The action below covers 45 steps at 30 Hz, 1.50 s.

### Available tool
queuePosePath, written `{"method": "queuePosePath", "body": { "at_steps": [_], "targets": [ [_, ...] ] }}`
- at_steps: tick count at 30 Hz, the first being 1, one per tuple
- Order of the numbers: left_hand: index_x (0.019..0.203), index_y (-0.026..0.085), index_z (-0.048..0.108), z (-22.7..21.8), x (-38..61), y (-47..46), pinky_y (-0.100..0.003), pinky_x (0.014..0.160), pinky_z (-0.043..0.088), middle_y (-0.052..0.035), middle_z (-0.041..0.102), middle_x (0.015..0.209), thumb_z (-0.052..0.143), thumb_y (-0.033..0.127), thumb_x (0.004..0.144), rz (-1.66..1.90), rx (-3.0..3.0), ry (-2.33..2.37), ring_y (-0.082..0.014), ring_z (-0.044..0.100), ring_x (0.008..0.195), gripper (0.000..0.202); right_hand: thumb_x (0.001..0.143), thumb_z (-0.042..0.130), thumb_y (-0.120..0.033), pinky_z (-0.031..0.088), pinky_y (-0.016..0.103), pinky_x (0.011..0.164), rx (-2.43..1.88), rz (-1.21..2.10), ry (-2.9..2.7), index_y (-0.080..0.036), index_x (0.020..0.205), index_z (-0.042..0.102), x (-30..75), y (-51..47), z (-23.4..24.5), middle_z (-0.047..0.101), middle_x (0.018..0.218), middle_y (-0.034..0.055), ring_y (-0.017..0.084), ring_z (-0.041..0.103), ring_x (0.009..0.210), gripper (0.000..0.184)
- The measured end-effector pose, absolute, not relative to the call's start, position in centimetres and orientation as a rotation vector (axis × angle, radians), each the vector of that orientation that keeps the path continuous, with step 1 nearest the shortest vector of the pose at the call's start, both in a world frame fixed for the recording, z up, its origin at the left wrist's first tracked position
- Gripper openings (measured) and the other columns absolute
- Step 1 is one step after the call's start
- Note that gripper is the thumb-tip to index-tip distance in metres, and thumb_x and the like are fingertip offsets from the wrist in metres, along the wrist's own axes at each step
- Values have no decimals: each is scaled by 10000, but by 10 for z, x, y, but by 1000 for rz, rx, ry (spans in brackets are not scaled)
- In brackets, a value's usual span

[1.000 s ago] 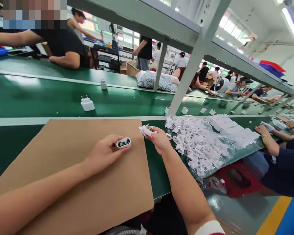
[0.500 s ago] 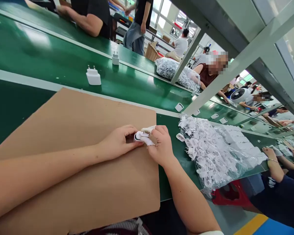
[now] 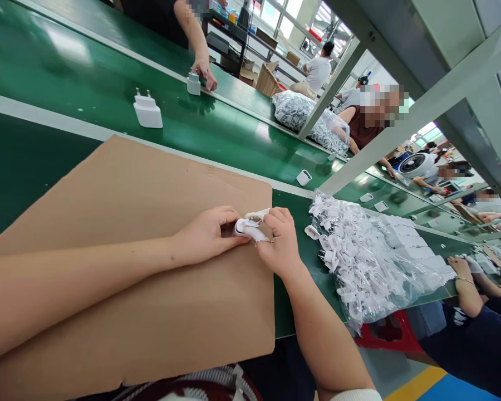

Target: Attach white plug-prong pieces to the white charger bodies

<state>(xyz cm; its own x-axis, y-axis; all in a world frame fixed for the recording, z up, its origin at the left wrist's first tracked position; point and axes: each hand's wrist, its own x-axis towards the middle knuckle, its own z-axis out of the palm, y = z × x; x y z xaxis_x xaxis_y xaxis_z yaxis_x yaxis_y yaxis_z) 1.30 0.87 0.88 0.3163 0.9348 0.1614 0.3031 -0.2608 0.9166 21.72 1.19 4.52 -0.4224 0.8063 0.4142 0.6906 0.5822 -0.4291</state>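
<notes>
Above the right part of a brown cardboard sheet, both my hands meet at a small white charger housing with a dark opening. My left hand grips its left side between thumb and fingers. From the right, my right hand pinches at the same piece; its thumb and index finger have worn white coverings. Exactly what lies between those covered fingertips is hidden. Close to my right hand, a white plug part lies beside a clear plastic bag full of white plug parts.
A white charger with two pins stands on the green conveyor. Farther off, a co-worker's hand touches another charger. White housings lie along the belt. A slanted metal post rises at the right.
Across the conveyor, a co-worker's hand has come to the far charger. The standing person is no longer visible. My view has shifted slightly, while both my hands stay on the housing.
</notes>
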Motion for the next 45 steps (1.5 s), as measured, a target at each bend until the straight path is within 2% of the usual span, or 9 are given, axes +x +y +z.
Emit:
{"method": "queuePosePath", "body": {
  "at_steps": [7,11,18,24,28,32,40,43,45],
  "targets": [
    [895,220,756,6,12,9,-355,764,569,-59,689,962,753,632,805,978,1710,1102,-237,670,849,422,768,652,-94,431,365,875,-1227,237,-2277,-231,713,551,216,15,46,641,817,16,218,549,913,179],
    [904,227,764,7,12,9,-361,780,574,-56,696,963,757,648,801,966,1708,1113,-243,673,863,434,813,661,-131,434,369,886,-1254,225,-2291,-234,728,568,217,16,46,639,822,16,217,546,906,163],
    [894,234,759,5,12,9,-351,760,565,-51,701,961,768,654,791,966,1696,1116,-239,662,854,432,782,648,-101,410,410,1019,-1245,137,-2340,-239,742,594,217,16,48,604,813,15,234,567,955,153],
    [896,232,764,7,12,9,-350,761,558,-50,694,967,763,639,798,963,1693,1108,-239,669,858,418,824,625,-115,460,335,827,-1260,325,-2251,-239,852,678,217,14,46,629,831,19,216,559,882,137],
    [868,229,755,8,12,9,-358,763,553,-51,687,944,751,650,794,971,1705,1103,-241,665,843,427,760,643,-106,443,375,925,-1285,135,-2295,-241,731,600,213,11,45,578,783,14,225,547,888,145],
    [871,223,757,6,14,8,-353,766,554,-49,680,936,758,668,789,1000,1695,1133,-229,653,819,452,717,638,-89,419,383,980,-1363,127,-2352,-241,801,648,210,9,51,557,786,4,214,555,885,174],
    [913,228,781,6,15,7,-368,826,554,-58,714,979,750,720,784,977,1704,1175,-257,672,895,509,740,653,-104,451,360,931,-1431,371,-2295,-240,887,731,206,15,52,665,840,5,210,633,885,216],
    [1076,238,771,6,18,1,-376,855,554,-61,737,1031,715,714,835,972,1713,1173,-271,682,942,536,773,718,-140,460,382,1009,-1411,469,-2195,-243,899,745,208,16,42,705,877,4,217,655,945,165],
    [1097,240,763,6,19,-1,-374,844,554,-65,745,1043,692,710,860,949,1756,1166,-274,686,945,532,797,776,-200,465,390,1066,-1392,562,-2112,-251,1029,762,216,17,42,747,1026,19,227,665,1053,238]
  ]
}}
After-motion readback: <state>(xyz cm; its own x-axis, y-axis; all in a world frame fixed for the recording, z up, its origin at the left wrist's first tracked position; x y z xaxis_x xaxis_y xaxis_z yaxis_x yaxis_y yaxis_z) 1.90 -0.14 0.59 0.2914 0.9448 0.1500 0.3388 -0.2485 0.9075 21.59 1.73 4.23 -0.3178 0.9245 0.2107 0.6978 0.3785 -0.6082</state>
